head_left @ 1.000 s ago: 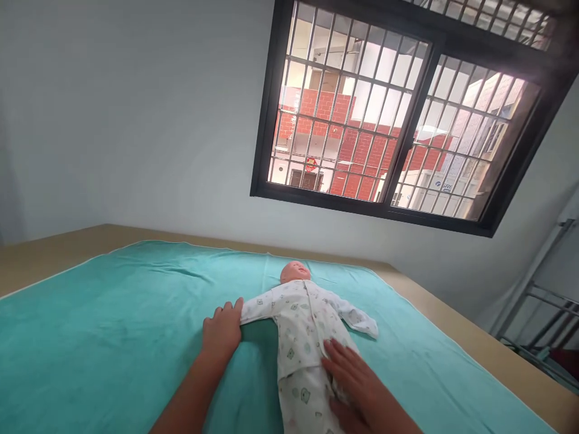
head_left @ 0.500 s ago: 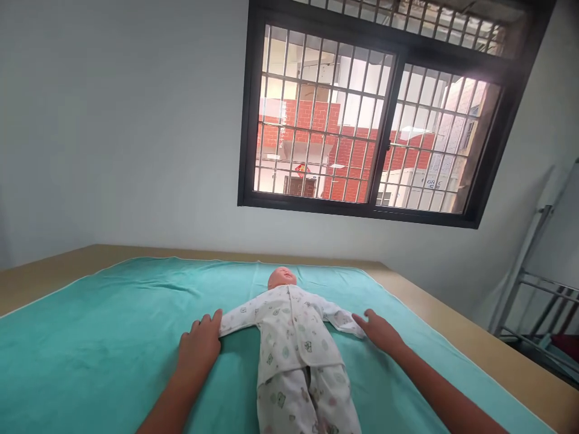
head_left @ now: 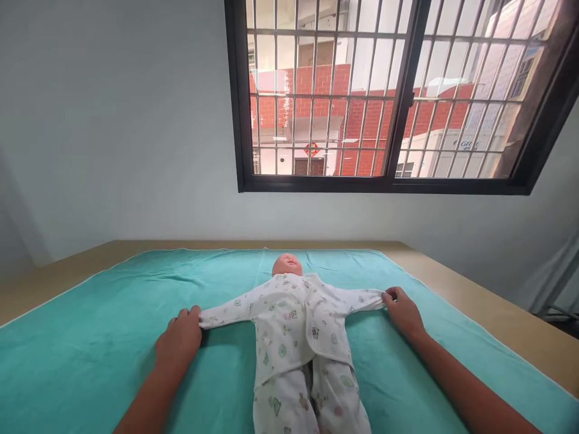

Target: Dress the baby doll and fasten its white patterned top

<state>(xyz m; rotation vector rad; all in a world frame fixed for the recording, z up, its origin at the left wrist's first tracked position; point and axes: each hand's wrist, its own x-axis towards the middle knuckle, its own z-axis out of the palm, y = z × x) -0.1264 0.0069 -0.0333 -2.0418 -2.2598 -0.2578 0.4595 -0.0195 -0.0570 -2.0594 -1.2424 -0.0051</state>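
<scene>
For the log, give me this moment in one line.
left grip: on sleeve | right grip: pinching other sleeve | doll: face-up on cloth

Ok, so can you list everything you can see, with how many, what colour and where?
Doll's head: 1, pink, far end of cloth
Patterned top: 1, white, on the doll
Patterned trousers: 1, white, below the top
Cloth: 1, green, under the doll
Table: 1, tan, under the cloth
Wall: grey-white, behind
Window: 1, black-framed, in the wall
Bars: many, silver, across the window
Diamond sign: 1, red, outside
Metal frame: 1, grey, right edge
Left hand: 1, bare, at one sleeve's end
Right hand: 1, bare, pinching the other sleeve's end
</scene>
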